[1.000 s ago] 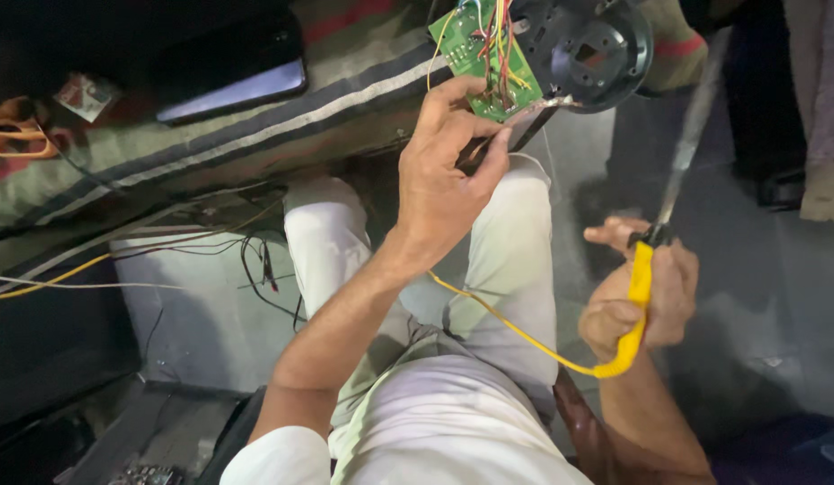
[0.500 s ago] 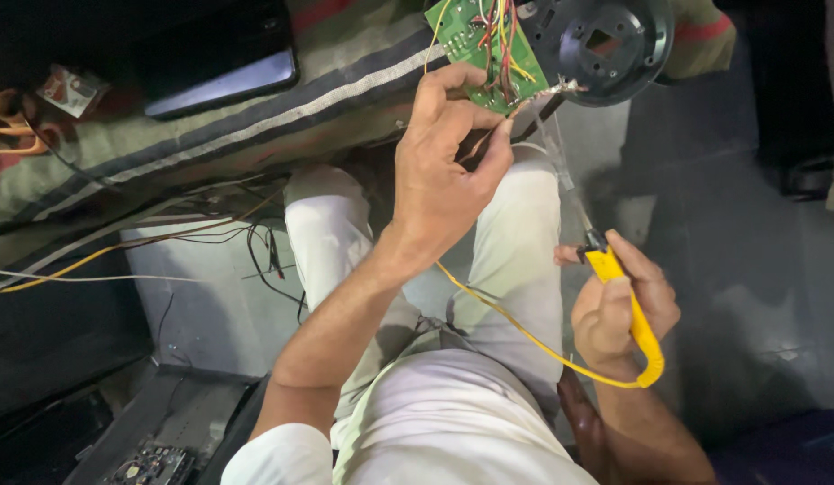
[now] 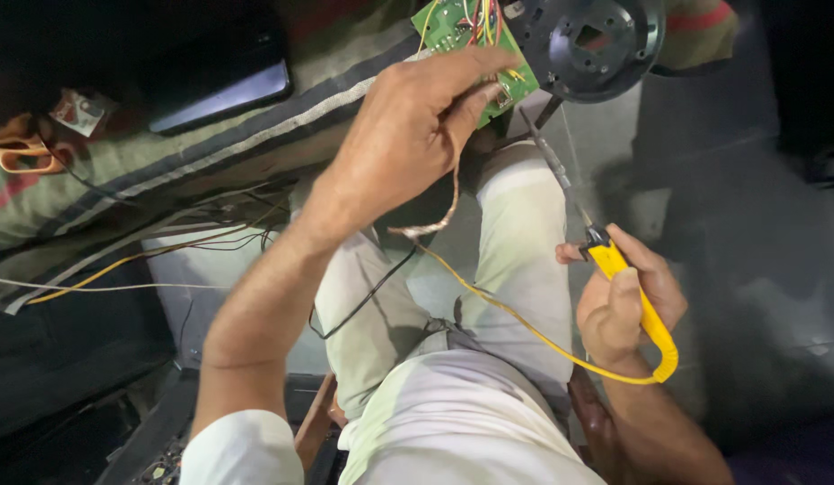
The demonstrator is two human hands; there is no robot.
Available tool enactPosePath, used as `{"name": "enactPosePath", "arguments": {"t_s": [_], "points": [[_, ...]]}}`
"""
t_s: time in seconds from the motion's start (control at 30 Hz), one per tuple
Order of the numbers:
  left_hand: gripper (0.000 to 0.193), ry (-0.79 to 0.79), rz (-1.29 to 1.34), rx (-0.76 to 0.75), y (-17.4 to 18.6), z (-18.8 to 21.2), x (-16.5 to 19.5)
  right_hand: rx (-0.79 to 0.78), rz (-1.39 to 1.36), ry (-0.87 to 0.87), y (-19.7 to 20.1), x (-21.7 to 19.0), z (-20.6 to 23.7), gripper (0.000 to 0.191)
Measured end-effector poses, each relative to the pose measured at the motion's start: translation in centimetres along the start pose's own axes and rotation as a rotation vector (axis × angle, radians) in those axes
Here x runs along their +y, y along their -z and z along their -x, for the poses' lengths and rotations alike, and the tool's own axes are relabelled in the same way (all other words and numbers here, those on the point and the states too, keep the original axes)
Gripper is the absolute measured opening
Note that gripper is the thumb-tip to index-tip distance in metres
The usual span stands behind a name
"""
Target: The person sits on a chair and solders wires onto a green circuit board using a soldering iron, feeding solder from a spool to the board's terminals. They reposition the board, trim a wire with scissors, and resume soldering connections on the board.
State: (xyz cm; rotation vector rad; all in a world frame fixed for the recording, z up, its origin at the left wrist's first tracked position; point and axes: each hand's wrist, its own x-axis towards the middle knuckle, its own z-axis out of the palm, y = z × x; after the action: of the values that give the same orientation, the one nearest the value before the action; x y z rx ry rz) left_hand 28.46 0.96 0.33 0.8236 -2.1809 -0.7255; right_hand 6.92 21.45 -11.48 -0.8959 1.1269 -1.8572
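Observation:
My left hand (image 3: 408, 135) is raised and pinches the lower edge of a green circuit board (image 3: 462, 27) with coloured wires, at the top of the view. A curled strand of solder wire (image 3: 439, 216) hangs from that hand. My right hand (image 3: 623, 301) grips the yellow handle of a soldering iron (image 3: 614, 269). Its thin metal shaft (image 3: 552, 162) points up and left, with the tip just below the board's right corner. A yellow cord (image 3: 525, 328) runs from the handle across my lap.
A black round plastic housing (image 3: 588, 40) sits beside the board at the top right. A dark phone (image 3: 215, 90) lies on a striped cloth (image 3: 166, 171). Orange-handled scissors (image 3: 17, 153) are at the left edge. Loose wires (image 3: 121, 269) trail over a white box.
My right hand has turned the soldering iron from upright to slanting up-left and brought its tip near the board. The view has shifted, so the board sits closer to the top centre.

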Motion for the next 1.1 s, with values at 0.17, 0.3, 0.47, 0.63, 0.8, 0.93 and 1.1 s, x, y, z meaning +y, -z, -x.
{"name": "enactPosePath", "arguments": {"t_s": [0.17, 0.3, 0.47, 0.63, 0.8, 0.93, 1.1], "points": [[0.020, -0.104, -0.104, -0.147, 1.2, -1.5, -0.4, -0.014, -0.025, -0.039, -0.4, -0.1, -0.3, 0.037], [0.024, -0.114, -0.205, -0.207, 1.8, -2.0, -0.8, -0.016, -0.052, -0.059, -0.7, 0.0, -0.4, 0.038], [0.025, -0.175, -0.208, -0.254, 2.2, -2.6, -1.4, -0.015, -0.043, -0.059, -0.8, 0.2, -0.6, 0.038], [0.022, -0.192, -0.224, -0.275, 2.4, -2.9, -1.9, -0.029, -0.044, -0.066, -0.8, 0.2, -0.6, 0.037], [0.019, -0.218, -0.221, -0.267, 2.4, -3.0, -2.0, -0.031, -0.043, -0.070, -0.9, 0.2, -0.6, 0.038], [0.014, -0.207, -0.199, -0.277, 2.4, -3.0, -2.0, -0.042, -0.014, -0.048, -1.1, 0.2, -0.7, 0.038], [0.013, -0.211, -0.158, -0.294, 2.3, -3.2, -2.1, -0.134, 0.165, 0.058, -1.4, -0.9, -0.9, 0.040]]}}
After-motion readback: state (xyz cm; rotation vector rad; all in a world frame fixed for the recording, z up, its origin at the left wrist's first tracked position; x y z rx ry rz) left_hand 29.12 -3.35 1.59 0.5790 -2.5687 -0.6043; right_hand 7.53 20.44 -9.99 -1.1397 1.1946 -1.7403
